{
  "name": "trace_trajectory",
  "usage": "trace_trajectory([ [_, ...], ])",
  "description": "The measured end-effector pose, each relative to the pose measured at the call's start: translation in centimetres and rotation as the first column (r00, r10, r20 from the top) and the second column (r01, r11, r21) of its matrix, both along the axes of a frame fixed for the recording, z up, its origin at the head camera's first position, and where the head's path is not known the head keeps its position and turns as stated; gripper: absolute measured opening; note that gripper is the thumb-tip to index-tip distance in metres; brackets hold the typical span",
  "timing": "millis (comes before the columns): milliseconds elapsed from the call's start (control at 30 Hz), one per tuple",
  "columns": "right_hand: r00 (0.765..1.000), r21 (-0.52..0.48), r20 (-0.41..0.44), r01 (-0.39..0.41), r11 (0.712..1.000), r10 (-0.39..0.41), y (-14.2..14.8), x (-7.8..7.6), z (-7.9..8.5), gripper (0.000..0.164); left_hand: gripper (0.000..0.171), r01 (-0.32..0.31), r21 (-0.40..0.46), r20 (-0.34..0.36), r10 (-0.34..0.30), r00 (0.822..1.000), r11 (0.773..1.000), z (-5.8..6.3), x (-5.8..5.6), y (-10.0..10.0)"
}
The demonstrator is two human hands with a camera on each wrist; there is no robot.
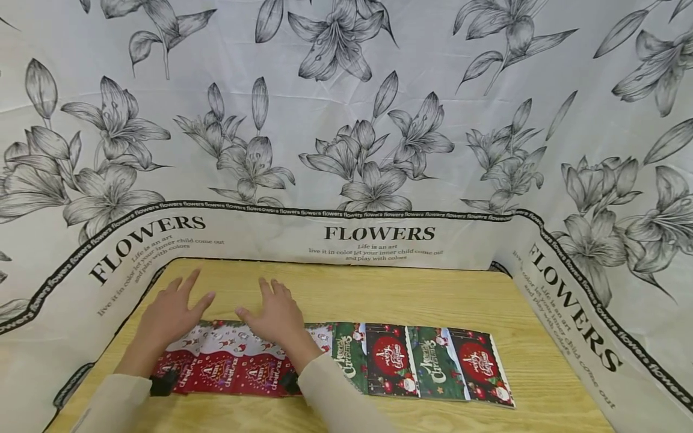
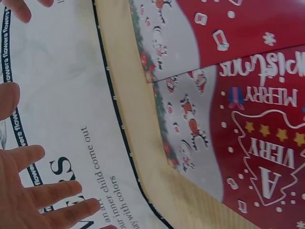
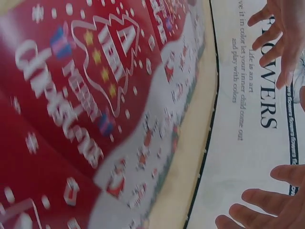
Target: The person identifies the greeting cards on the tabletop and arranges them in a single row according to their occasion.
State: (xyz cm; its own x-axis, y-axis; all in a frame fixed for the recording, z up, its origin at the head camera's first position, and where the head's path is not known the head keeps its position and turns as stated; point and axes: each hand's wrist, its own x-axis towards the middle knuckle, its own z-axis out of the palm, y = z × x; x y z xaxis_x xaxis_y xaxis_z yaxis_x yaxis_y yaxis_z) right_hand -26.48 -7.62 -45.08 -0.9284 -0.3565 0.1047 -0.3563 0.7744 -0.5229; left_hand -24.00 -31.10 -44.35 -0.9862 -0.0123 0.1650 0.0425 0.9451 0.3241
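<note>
A row of Christmas cards lies overlapping across the table in the head view. Red-and-white cards form its left part, and green and black ones such as the black card with a red circle form its right. My left hand hovers over the row's left end, fingers spread and holding nothing. Over the red cards my right hand is likewise raised, its fingers extended and nothing in them. In the left wrist view a red card shows a tree print; the right wrist view shows another red card close up.
The wooden table extends behind and in front of the cards. A white curtain printed with flowers and lettering surrounds the table at the back and sides. A dark object sits at the table's left edge.
</note>
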Motion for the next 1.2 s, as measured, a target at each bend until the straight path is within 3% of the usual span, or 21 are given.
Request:
trace_trajectory([
  [300, 0.998, -0.028, -0.002, -0.058, 0.998, 0.058, -2.2, 1.8, -1.1, 0.081, 0.080, -0.012, 0.028, 0.004, 0.012, 1.000, 1.000, -1.2, 1.2, -0.9],
  [567, 0.996, -0.017, 0.001, -0.093, 0.996, 0.093, -4.1, 2.5, -2.3, 0.078, 0.072, -0.005, 0.027, 0.009, 0.005, 1.000, 1.000, -2.4, 2.2, -1.6],
  [1000, 0.990, -0.014, 0.019, -0.140, 0.990, 0.140, -5.6, 3.4, -2.4, 0.073, 0.063, 0.010, 0.088, 0.024, -0.012, 1.000, 0.996, -4.1, 2.6, -2.5],
  [1200, 0.987, 0.043, 0.006, -0.158, 0.987, 0.158, -6.1, 3.5, -3.1, 0.071, 0.059, -0.002, 0.080, 0.033, -0.001, 0.999, 0.997, -4.9, 2.4, -3.0],
])
